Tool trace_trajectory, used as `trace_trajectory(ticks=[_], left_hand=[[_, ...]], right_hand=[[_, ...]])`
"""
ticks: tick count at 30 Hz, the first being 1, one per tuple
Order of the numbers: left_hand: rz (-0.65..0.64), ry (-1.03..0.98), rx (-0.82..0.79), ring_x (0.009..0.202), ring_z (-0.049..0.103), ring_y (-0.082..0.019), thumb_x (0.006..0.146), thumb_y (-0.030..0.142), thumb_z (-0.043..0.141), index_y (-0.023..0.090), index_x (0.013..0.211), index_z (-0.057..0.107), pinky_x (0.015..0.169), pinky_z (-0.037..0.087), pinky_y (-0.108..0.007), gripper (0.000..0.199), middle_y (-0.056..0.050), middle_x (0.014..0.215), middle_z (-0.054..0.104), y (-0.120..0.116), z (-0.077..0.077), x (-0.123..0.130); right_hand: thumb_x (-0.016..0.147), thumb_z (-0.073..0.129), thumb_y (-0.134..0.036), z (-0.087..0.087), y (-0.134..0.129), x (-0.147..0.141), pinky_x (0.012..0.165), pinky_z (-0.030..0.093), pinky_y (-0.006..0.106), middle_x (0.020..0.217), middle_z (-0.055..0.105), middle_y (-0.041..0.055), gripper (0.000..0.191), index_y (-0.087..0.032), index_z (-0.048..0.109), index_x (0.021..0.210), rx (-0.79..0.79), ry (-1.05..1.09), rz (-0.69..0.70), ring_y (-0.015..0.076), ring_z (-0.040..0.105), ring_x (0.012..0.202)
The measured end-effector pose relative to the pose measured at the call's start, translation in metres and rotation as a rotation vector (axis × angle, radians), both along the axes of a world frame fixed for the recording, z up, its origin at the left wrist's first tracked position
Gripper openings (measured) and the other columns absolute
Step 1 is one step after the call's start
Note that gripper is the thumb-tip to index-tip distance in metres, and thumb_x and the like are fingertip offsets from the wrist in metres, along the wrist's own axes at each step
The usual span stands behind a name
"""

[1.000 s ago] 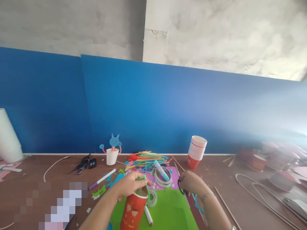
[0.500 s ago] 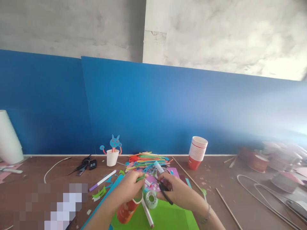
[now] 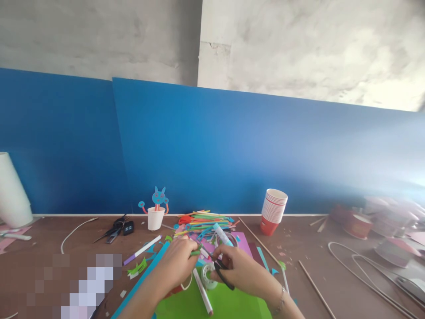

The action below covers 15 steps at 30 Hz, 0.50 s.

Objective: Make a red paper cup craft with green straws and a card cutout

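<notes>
My left hand is closed on a thin green strip, its end showing beside my fingers. Under that hand is a red paper cup, mostly hidden by my wrist, with a bit of its white rim visible. My right hand grips black-handled scissors, whose blades point left toward the green strip. Whether the blades touch it, I cannot tell. Between the hands, a tape roll and a white marker rest on green paper.
Beyond my hands are a pile of colored sticks and a glue stick. A white cup with a blue paper figure stands left of them, stacked paper cups right. Wooden sticks and a cable lie rightward.
My right hand has moved left with the scissors, bringing the blades to the green strip. My left hand has lowered, covering more of the red cup.
</notes>
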<state>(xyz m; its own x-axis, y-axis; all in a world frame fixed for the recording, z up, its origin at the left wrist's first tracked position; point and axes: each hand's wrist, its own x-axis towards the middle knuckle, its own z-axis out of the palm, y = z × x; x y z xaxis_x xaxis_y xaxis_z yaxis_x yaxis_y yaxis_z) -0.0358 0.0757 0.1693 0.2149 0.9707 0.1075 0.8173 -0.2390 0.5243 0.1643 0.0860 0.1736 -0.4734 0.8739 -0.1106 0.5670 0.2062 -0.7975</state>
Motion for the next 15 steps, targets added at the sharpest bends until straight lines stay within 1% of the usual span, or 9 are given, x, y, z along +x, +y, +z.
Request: trace_trajectory(ticks=[4, 9, 12, 13, 15], left_hand=[[0.012, 0.021, -0.019, 0.061, 0.039, -0.015, 0.079, 0.020, 0.043, 0.020, 0.055, 0.029, 0.057, 0.020, -0.026, 0.028, 0.003, 0.058, 0.037, 0.001, 0.002, -0.001], [-0.036, -0.052, -0.059, 0.057, 0.031, -0.013, 0.080, 0.024, 0.044, 0.020, 0.055, 0.027, 0.054, 0.016, -0.027, 0.030, 0.006, 0.054, 0.027, 0.007, -0.004, -0.005], [-0.047, -0.164, -0.099, 0.057, 0.032, -0.013, 0.081, 0.027, 0.045, 0.020, 0.054, 0.037, 0.053, 0.018, -0.026, 0.029, 0.006, 0.056, 0.030, 0.010, -0.008, -0.007], [-0.044, -0.223, -0.119, 0.058, 0.035, -0.013, 0.081, 0.030, 0.046, 0.020, 0.054, 0.043, 0.053, 0.020, -0.025, 0.028, 0.005, 0.056, 0.035, 0.011, -0.009, -0.007], [-0.032, -0.381, -0.177, 0.064, 0.045, -0.016, 0.080, 0.036, 0.050, 0.019, 0.063, 0.058, 0.055, 0.027, -0.024, 0.026, 0.003, 0.062, 0.049, 0.013, -0.009, -0.006]], right_hand=[[0.071, 0.070, -0.029, 0.000, 0.002, -0.001, 0.043, 0.025, 0.022, 0.056, 0.044, -0.0066, 0.019, -0.019, 0.065, 0.086, -0.040, 0.039, 0.004, 0.0088, 0.037, 0.049], [0.069, 0.071, -0.027, 0.002, 0.004, 0.001, 0.044, 0.024, 0.021, 0.055, 0.041, -0.0070, 0.016, -0.018, 0.066, 0.081, -0.019, 0.022, -0.002, 0.0078, 0.034, 0.050], [0.067, 0.073, -0.025, 0.002, 0.007, 0.001, 0.042, 0.024, 0.020, 0.055, 0.040, -0.0073, 0.013, -0.018, 0.065, 0.076, -0.017, 0.011, -0.032, 0.0072, 0.033, 0.048], [0.068, 0.072, -0.026, 0.001, 0.008, 0.001, 0.040, 0.025, 0.020, 0.056, 0.041, -0.0073, 0.014, -0.018, 0.064, 0.077, -0.037, 0.031, -0.046, 0.0073, 0.034, 0.047], [0.070, 0.069, -0.031, -0.002, 0.010, -0.001, 0.039, 0.030, 0.020, 0.059, 0.043, -0.0070, 0.018, -0.019, 0.061, 0.082, -0.082, 0.136, -0.069, 0.0083, 0.039, 0.046]])
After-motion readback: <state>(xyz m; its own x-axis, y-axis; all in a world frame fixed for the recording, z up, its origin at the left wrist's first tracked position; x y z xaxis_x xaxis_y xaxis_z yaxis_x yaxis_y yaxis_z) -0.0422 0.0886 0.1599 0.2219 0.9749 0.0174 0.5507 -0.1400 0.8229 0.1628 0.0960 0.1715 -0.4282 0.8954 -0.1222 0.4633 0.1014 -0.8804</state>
